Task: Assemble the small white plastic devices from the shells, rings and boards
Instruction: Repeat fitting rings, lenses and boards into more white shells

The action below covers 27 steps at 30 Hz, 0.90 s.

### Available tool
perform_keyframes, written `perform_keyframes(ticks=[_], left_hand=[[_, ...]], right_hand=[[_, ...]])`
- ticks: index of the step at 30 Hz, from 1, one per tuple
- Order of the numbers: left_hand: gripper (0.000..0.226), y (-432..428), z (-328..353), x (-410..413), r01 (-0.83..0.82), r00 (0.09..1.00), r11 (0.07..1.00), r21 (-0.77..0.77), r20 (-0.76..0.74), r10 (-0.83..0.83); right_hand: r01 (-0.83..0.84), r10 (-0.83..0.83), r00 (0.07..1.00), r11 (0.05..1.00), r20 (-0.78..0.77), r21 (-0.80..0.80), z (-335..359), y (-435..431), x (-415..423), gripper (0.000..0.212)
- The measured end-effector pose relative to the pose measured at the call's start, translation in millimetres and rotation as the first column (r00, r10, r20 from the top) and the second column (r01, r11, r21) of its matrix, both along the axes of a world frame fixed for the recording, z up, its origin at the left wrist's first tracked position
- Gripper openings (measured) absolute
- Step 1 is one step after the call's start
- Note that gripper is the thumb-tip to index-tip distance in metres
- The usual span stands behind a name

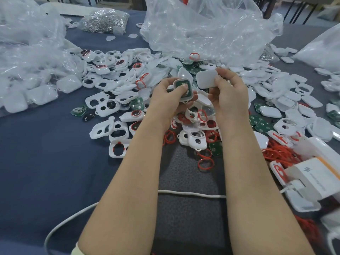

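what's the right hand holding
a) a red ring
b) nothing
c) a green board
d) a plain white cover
D: the right hand pinches a plain white cover, while the left hand grips the shell that has the green board in it.

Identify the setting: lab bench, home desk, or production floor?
Likely a small hand-assembly workshop. Bulk plastic bags sit behind loose heaps of white shells, green boards and red rings on the table. The left hand holds a half-built shell, and the right hand a cover.
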<state>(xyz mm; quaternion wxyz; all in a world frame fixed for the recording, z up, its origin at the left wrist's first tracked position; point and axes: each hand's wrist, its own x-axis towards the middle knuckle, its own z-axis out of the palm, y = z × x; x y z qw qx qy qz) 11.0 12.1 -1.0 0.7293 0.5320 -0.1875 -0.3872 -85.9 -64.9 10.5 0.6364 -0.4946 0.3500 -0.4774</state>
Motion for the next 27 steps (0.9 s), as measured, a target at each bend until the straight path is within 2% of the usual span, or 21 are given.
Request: perform_keyframes(ticks=[7, 10, 13, 15, 19, 22, 27], left_hand=[[0.014, -1, -1, -2, -0.088, 0.994, 0.996, -0.018, 0.059, 0.089], [0.012, 0, 0, -3, -0.100, 0.993, 0.994, -0.039, 0.058, 0.102], [0.010, 0, 1, -2, -0.111, 0.993, 0.991, -0.081, 0.035, 0.114], [0.008, 0, 3, -3, -0.101, 0.995, 0.990, -0.093, 0.016, 0.103], [0.014, -2, 4, -3, -0.103, 0.994, 0.992, -0.073, -0.036, 0.100], [0.018, -2, 2, 1, -0.129, 0.991, 0.991, -0.045, -0.043, 0.127], [0.023, -3, 1, 2, -0.112, 0.993, 0.993, -0.046, -0.036, 0.111]], right_hand=[[0.017, -0.017, 1.000, 0.999, -0.026, -0.032, -2, -1, 3, 0.020], [-0.008, -0.005, 0.992, 0.995, -0.126, -0.097, -2, 0, 4, 0.023], [-0.001, -0.034, 0.980, 0.984, -0.197, -0.176, -1, 3, 4, 0.035], [-0.006, -0.084, 0.951, 0.957, -0.299, -0.289, 0, 7, 4, 0.036], [-0.162, -0.126, 0.854, 0.857, -0.505, -0.488, -2, 13, 8, 0.013], [-0.238, -0.158, 0.817, 0.783, -0.555, -0.574, -3, 15, 7, 0.018], [-0.309, -0.179, 0.776, 0.728, -0.605, -0.612, -3, 15, 7, 0.027]])
